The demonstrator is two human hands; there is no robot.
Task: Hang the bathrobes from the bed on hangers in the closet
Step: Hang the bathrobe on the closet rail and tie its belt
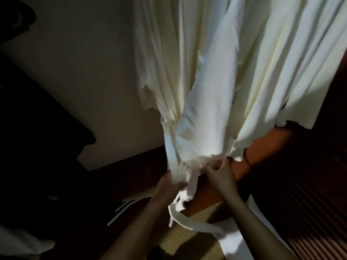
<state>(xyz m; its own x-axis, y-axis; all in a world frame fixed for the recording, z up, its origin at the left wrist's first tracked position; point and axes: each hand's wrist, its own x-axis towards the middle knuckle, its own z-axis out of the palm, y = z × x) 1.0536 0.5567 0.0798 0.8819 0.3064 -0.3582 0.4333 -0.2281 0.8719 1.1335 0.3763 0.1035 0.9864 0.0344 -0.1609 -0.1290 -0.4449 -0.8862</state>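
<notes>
My left hand (pixel 170 186) grips the hanging bathrobe (pixel 206 91)'s belt (pixel 171 156), my right hand (pixel 217 178) pinches its hem (pixel 204 156); tugging risks pulling it down.

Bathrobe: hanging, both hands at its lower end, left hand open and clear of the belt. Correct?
No. The head view shows the left hand gripping the belt, not open and clear. Rest holds: the bathrobe hangs, the right hand pinches its lower end.
</notes>
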